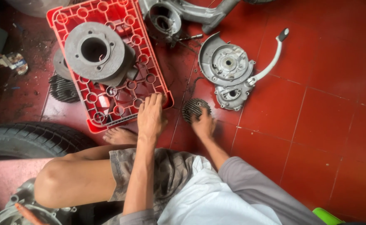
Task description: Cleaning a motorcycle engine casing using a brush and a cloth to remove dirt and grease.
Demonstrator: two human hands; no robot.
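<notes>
Right hand [202,125] grips the finned cylinder head [194,108]; left hand [150,115] rests spread on the red crate [158,79].

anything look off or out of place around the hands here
Nothing looks spilled or broken. Engine parts lie loose on the red tile floor: the right hand grips a finned round part, and the left hand rests on the edge of an upturned red crate carrying a grey cylinder. The tiles look grimy.
</notes>
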